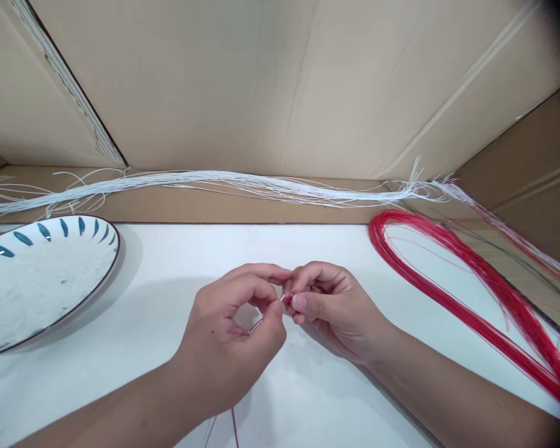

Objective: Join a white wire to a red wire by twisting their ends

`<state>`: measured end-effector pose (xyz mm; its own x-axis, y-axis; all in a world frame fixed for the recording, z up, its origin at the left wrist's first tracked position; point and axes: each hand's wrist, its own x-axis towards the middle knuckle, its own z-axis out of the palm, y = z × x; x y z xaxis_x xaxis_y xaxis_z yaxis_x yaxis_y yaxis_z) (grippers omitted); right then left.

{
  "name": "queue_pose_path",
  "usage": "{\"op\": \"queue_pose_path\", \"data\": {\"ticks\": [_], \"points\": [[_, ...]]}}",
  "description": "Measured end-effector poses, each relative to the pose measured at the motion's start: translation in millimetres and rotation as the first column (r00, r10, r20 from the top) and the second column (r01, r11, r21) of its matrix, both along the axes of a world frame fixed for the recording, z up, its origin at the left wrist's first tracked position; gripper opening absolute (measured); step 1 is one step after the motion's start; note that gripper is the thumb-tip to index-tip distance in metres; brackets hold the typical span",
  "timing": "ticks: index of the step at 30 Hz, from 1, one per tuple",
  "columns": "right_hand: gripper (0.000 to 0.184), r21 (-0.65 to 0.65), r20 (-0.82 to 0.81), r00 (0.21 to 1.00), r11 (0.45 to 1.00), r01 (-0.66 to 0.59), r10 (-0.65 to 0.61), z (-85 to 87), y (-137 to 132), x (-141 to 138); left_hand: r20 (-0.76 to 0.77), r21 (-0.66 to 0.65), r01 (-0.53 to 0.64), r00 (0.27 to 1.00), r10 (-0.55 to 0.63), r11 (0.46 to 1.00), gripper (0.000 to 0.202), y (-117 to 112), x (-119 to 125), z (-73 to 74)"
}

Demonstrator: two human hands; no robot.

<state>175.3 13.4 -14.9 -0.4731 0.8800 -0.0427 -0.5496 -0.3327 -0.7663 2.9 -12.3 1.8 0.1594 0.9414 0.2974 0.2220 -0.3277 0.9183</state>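
Note:
My left hand (238, 330) and my right hand (331, 305) meet above the white tabletop, fingertips nearly touching. Thumb and forefinger of the left hand pinch a thin white strand (281, 298). Between the right thumb and fingers is a small red piece (287, 300), mostly covered, so its exact kind cannot be made out. A stretch of thin strand shows inside the curl of the left hand. Below the left wrist, a red strand (234, 428) and a pale strand (210, 430) hang toward the bottom edge of the view.
At left stands an oval plate (51, 280) with blue leaf marks, holding white grainy material. A long bundle of white strands (242, 182) lies along the cardboard ledge (242, 211) at the back. A looped bundle of red strands (429, 289) rests at right. Cardboard walls (261, 81) enclose the table (177, 249).

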Motion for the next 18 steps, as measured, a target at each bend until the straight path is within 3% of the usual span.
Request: {"op": "queue_pose_path", "data": {"ticks": [18], "points": [[0.012, -0.032, 0.042, 0.999, 0.999, 0.020, -0.019, 3.2, -0.8, -0.9, -0.040, 0.041, 0.026, 0.999, -0.024, 0.999, 0.016, 1.8, 2.1, 5.2]]}}
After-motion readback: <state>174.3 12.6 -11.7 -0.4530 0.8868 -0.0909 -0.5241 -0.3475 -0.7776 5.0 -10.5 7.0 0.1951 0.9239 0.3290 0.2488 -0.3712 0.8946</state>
